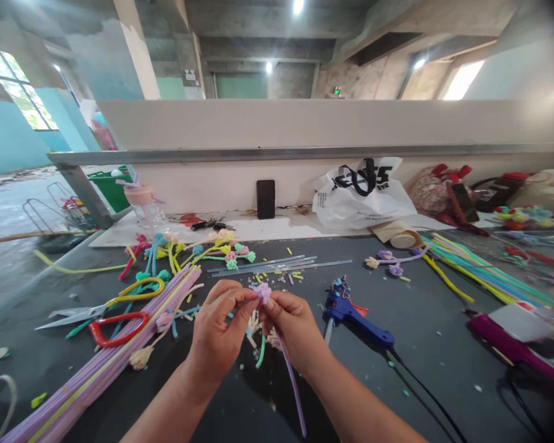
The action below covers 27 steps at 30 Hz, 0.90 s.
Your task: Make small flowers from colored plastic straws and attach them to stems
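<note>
Above the middle of the dark table, my left hand [228, 320] and my right hand [293, 326] meet at a small lilac pipe-cleaner flower [262, 291]. Its long lilac stem [293, 387] hangs down below my right hand. Both hands are closed, fingertips pinching the flower from either side. Beneath them lie short pale and green pipe-cleaner pieces [261, 351], partly hidden by the hands. A blue glue gun [357, 320] rests to the right of my right hand. Left of my left hand, scissors [120, 307] with yellow and red handles lie on a bundle of lilac pipe cleaners [133, 363].
Clear glue sticks [281, 264] and colourful pipe-cleaner flowers [231, 249] lie behind my hands. A phone [265, 199] leans on the back panel beside a white bag [362, 197]. At right are more pipe cleaners [484, 271] and a purple tool [517, 347]; the glue gun's cord [425, 387] trails forward.
</note>
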Motion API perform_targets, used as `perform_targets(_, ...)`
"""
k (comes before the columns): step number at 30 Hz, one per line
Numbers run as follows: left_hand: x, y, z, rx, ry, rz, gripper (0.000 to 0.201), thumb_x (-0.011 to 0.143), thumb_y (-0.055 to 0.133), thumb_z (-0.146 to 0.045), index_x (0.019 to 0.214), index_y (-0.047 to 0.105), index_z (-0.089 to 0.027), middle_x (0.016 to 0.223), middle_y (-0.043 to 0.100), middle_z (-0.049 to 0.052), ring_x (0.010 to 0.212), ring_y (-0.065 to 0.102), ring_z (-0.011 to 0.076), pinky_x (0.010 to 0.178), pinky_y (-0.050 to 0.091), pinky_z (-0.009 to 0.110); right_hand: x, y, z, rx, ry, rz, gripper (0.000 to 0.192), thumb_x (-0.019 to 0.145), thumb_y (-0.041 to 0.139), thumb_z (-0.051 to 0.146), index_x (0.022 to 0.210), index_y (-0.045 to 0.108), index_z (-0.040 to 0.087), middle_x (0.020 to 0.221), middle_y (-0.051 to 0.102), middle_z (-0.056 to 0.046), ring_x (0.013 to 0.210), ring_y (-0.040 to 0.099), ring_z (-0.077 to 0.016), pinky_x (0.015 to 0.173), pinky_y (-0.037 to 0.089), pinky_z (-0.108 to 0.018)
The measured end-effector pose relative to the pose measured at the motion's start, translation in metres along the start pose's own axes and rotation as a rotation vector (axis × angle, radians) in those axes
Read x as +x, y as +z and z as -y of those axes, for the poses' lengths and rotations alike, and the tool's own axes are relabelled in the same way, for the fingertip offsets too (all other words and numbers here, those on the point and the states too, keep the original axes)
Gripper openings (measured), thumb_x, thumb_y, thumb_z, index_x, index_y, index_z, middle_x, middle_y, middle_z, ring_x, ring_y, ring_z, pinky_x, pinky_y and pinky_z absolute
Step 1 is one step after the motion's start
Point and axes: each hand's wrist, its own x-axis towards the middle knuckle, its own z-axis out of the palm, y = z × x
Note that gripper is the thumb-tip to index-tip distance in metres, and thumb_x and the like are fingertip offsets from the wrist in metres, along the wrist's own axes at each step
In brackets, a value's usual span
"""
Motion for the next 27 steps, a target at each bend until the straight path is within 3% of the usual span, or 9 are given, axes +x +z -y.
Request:
perform_targets(4, -0.001, 0.003, -0.001, -0.094, -0.100, 0.003, 0.004, 0.078, 0.056, -0.015, 0.075, 0.059, -0.017, 0.078, 0.055, 0.002, 0.072, 0.054, 0.0125, 0.061, 0.045, 0.023, -0.001, 0.001, 0.004, -0.236, -0.086, -0.023, 0.029, 0.073, 0.063, 0.038, 0.057, 0.062, 0.015, 0.050, 0.049, 0.004, 0.041, 0.046, -0.0069, 0.043, 0.034, -0.020)
perform_targets(8, -0.002, 0.004, -0.001, -0.141, -0.106, 0.028, 0.006, 0.078, 0.056, -0.014, 0.073, 0.056, -0.017, 0.075, 0.053, 0.001, 0.069, 0.052, 0.0119, 0.060, 0.045, 0.023, -0.003, 0.002, 0.007, -0.290, -0.103, -0.006, 0.031, 0.074, 0.061, 0.040, 0.054, 0.060, 0.016, 0.048, 0.047, 0.004, 0.042, 0.045, -0.0074, 0.043, 0.034, -0.020)
perform_targets(20, -0.003, -0.001, -0.003, -0.096, 0.089, 0.091, 0.014, 0.080, 0.050, -0.007, 0.075, 0.056, -0.018, 0.075, 0.054, 0.002, 0.073, 0.052, 0.0125, 0.068, 0.043, 0.025, -0.001, -0.003, -0.009, 0.033, 0.004, 0.026, 0.023, 0.068, 0.068, 0.037, 0.059, 0.064, 0.016, 0.051, 0.052, 0.003, 0.042, 0.043, -0.0067, 0.041, 0.035, -0.020)
perform_targets(24, 0.001, 0.003, -0.002, -0.102, 0.065, 0.102, 0.013, 0.080, 0.051, -0.008, 0.074, 0.056, -0.018, 0.075, 0.054, 0.002, 0.074, 0.052, 0.0127, 0.069, 0.043, 0.026, -0.001, -0.003, -0.009, 0.089, 0.052, 0.039, 0.023, 0.069, 0.069, 0.035, 0.059, 0.063, 0.015, 0.050, 0.051, 0.004, 0.040, 0.043, -0.0055, 0.040, 0.032, -0.019)
perform_targets(27, 0.003, 0.008, -0.002, -0.154, -0.028, 0.016, 0.007, 0.080, 0.053, -0.013, 0.082, 0.056, -0.020, 0.081, 0.053, 0.003, 0.076, 0.052, 0.0137, 0.067, 0.045, 0.027, 0.001, -0.003, -0.003, 0.197, 0.103, -0.007, 0.020, 0.068, 0.070, 0.033, 0.063, 0.064, 0.015, 0.050, 0.049, 0.004, 0.040, 0.040, -0.0045, 0.039, 0.031, -0.018)
